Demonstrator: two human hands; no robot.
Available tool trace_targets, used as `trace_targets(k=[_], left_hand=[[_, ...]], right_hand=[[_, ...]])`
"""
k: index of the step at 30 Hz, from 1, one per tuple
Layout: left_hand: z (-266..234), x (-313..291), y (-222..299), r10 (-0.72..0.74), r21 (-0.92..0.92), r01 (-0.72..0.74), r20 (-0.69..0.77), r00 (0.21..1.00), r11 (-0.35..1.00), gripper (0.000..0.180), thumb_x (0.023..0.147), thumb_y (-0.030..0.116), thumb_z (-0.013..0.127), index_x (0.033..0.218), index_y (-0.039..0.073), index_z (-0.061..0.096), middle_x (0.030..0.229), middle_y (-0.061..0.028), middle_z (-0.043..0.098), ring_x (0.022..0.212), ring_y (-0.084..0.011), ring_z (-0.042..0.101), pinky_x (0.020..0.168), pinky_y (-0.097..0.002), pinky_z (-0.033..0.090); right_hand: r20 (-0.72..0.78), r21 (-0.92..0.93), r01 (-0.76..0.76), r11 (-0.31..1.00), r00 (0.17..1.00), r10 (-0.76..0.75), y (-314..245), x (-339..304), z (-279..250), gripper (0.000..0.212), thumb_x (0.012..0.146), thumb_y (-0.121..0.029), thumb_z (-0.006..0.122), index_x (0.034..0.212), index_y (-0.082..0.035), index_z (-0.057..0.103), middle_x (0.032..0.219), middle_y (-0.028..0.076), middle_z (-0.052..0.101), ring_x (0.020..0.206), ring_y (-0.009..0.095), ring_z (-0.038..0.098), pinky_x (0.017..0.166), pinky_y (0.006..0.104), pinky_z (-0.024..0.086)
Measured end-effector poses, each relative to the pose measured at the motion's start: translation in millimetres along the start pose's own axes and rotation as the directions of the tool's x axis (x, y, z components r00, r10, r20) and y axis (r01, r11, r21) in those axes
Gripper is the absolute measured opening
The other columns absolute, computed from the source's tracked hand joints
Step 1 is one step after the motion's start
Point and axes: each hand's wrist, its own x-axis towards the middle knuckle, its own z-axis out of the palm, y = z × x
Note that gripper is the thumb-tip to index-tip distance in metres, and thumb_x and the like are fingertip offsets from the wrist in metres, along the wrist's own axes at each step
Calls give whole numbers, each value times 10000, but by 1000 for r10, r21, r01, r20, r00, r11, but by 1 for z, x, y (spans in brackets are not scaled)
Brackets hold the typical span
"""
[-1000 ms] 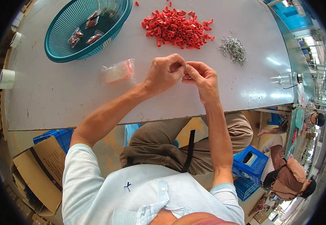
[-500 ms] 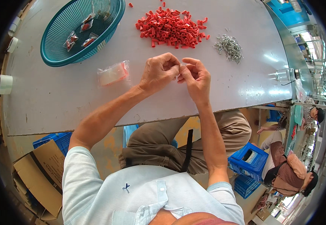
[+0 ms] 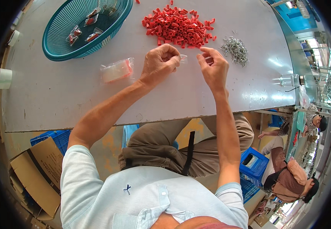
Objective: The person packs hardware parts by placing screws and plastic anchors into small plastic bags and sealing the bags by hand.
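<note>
My left hand (image 3: 159, 65) is closed, pinching a small clear plastic bag (image 3: 183, 58) that sticks out past the fingertips. To its right, my right hand (image 3: 215, 69) hovers over the table with thumb and forefinger apart and the other fingers curled; I see nothing in it. Just beyond both hands lies a heap of small red plastic caps (image 3: 178, 28). A smaller heap of silvery screws or nails (image 3: 234, 50) is close to my right hand. Left of my left hand rests a stack of clear bags with a red edge (image 3: 116, 71).
A teal mesh basket (image 3: 49, 47) at the far left holds several small packets with red pieces. A glass jar (image 3: 289, 80) lies at the right edge, and a tape roll (image 3: 4, 79) at the left. Below stand a cardboard box (image 3: 39, 171) and a blue crate (image 3: 254, 164); other people sit at right.
My right hand has drawn away to the right from my left hand, its thumb and forefinger parting. The clear bag now shows at my left fingertips.
</note>
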Motion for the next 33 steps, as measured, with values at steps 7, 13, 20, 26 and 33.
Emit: trace_targets(k=[7, 13, 20, 26, 33], left_hand=[[2, 1, 1, -7, -76, 9, 21, 1000, 997, 49, 994, 42, 683, 1034, 14, 681, 840, -29, 709, 736, -67, 657, 652, -228, 562], [-1, 1, -12, 70, 60, -70, -8, 997, 996, 54, 979, 23, 688, 1030, 6, 683, 859, -34, 718, 758, -72, 670, 676, -237, 573], [6, -3, -8, 224, 225, -216, -11, 974, 950, 76, 943, -1, 721, 1013, -12, 695, 893, -54, 751, 822, -87, 713, 738, -259, 603], [9, -9, -7, 374, 253, -376, 57, 926, 891, 78, 941, -17, 717, 1016, -16, 697, 868, -76, 757, 822, -95, 724, 735, -266, 605], [6, -13, -7, 206, 183, -211, 50, 977, 960, 63, 947, -14, 715, 1008, -5, 701, 872, -63, 756, 808, -102, 726, 720, -275, 606]], right_hand=[[180, -231, 279, 932, 954, -241, 14, 26, 16, 249, 920, -104, 740, 1164, -68, 775, 976, 121, 706, 772, 279, 717, 700, 408, 578], [190, -260, 272, 927, 955, -227, -7, 15, 12, 122, 931, -96, 735, 1015, -11, 758, 946, 113, 714, 778, 254, 739, 700, 390, 588], [207, 508, -255, 822, 963, 171, -43, -38, -3, 329, 960, -100, 786, 1224, 33, 642, 886, 106, 740, 740, 146, 737, 665, 297, 664], [297, 532, -356, 768, 928, 224, -36, -31, 8, 331, 977, -104, 763, 1245, 48, 641, 890, 112, 740, 756, 151, 738, 649, 295, 662], [385, 653, -475, 590, 879, 282, -29, -41, 6, 176, 980, -74, 731, 1110, 42, 708, 916, 110, 746, 759, 159, 728, 670, 317, 655]])
